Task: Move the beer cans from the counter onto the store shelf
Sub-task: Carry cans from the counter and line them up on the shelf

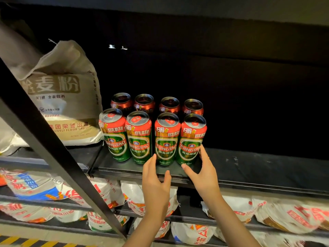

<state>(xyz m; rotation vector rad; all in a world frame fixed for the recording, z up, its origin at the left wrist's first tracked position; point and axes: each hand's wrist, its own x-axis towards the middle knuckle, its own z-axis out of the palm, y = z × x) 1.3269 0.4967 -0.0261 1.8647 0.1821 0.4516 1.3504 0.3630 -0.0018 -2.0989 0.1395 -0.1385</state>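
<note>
Open hands (178, 177) near upright beer cans (153, 136) on shelf (249, 168).

Tan flour sack (60, 97) printed with Chinese characters upright at far left, black diagonal strut (58, 163) crossing the left near side, white red-printed bags (249, 213) lying along the lower tier, yellow-black hazard stripe (26, 242) near bottom left

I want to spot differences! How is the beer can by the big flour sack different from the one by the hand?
The left can stands beside the flour sack, untouched. The right can has the right hand's fingers touching its side, with open shelf beyond. Both stand upright in the front row, green with red tops.
</note>
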